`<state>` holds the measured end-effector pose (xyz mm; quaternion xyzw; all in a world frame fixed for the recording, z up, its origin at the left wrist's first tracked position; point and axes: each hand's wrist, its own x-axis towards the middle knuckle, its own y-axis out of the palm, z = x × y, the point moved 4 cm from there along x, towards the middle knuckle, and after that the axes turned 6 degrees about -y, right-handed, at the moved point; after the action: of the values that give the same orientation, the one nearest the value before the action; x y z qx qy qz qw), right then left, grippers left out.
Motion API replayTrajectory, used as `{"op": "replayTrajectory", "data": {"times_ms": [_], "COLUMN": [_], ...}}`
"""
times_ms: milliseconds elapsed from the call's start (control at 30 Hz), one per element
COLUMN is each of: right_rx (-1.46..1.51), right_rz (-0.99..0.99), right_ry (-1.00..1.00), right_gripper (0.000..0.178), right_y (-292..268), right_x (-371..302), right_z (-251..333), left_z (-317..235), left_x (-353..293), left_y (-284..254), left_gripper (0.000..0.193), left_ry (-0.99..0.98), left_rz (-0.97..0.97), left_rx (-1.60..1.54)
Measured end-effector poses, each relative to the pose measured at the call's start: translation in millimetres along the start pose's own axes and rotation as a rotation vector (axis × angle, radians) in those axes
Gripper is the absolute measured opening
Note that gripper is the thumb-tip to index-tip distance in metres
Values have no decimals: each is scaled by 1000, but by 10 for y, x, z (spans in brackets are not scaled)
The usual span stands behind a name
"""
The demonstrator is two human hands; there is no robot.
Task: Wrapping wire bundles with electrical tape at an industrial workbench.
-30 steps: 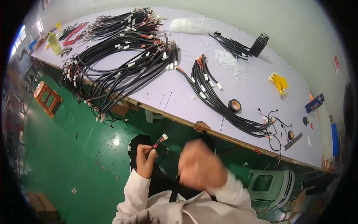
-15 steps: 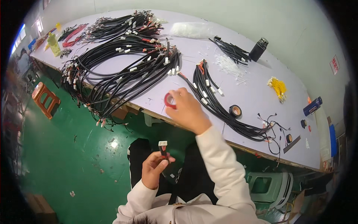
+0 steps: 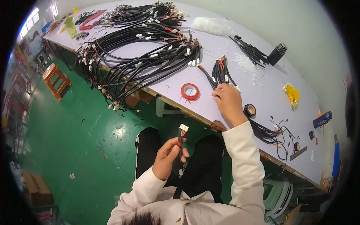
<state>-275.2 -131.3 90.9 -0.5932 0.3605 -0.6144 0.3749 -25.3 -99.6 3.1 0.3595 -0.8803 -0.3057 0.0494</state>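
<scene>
My left hand point(image 3: 170, 157) is closed around a black cable point(image 3: 180, 144) above my lap. The cable's end points up, with a white connector point(image 3: 183, 128), red and dark wires and a band of red tape below it. My right hand point(image 3: 229, 105) reaches over the table, fingers curled down onto a bundle of black cables point(image 3: 218, 73) with white labels. Its fingertips touch the bundle, but what they grip is hidden. A roll of red tape point(image 3: 190, 92) lies flat left of the right hand, near the table edge. A roll of black tape point(image 3: 249, 110) sits to its right.
Large coils of black cable point(image 3: 112, 71) cover the table's left part and hang over its edge. Toward the back are white cable ties point(image 3: 248, 67), a black bottle point(image 3: 276, 54) and yellow wires point(image 3: 291, 96). A brown stool point(image 3: 56, 80) stands on the green floor.
My right hand has put down the red tape roll on the table and moved right onto the cable bundle. The left hand still holds its cable. The view has shifted.
</scene>
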Motion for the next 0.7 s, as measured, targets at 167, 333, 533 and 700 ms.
{"op": "replayTrajectory", "data": {"times_ms": [167, 333, 533, 700], "right_rx": [600, 1325, 1352, 1868], "right_rz": [-255, -687, -90, -74], "right_ry": [29, 336, 452, 735], "right_gripper": [9, 15, 31, 29], "right_y": [-98, -258, -247, 31], "right_x": [-101, -300, -1068, -1624], "right_z": [94, -55, 875, 1208], "left_z": [66, 82, 27, 164], "left_x": [-25, -72, -194, -235], "left_y": [66, 139, 182, 310], "left_gripper": [30, 30, 40, 54], "left_ry": [-38, -77, -21, -231], "left_rz": [63, 128, 174, 191], "left_rx": [-109, -174, -38, -6]}}
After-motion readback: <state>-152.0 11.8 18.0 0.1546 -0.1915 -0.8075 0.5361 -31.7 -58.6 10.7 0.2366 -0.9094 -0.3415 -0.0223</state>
